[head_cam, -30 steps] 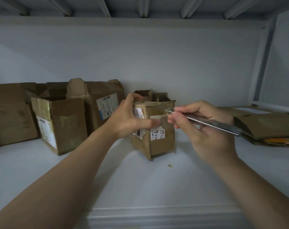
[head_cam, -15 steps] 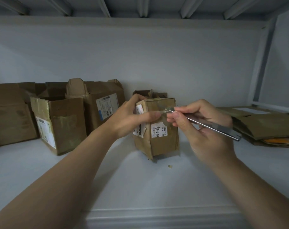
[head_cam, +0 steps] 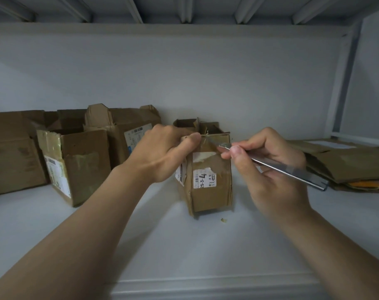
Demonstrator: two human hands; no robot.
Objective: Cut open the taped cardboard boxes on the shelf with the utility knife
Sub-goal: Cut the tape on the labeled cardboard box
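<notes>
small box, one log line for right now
left hand grips small box top | right hand holds utility knife | tip near top edge

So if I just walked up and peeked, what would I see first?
First, the small cardboard box in the middle of the white shelf, gripped at its top by the left hand. The right hand holds a silver utility knife, its tip at the box's upper front. Opened boxes stand to the left.

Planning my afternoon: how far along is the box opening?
Done: two brown cardboard boxes at left stand open-topped. In hand: left hand grips the small labelled cardboard box; right hand holds the silver utility knife at its top edge. Left: finishing this cut; far-left brown box: unclear.
</notes>
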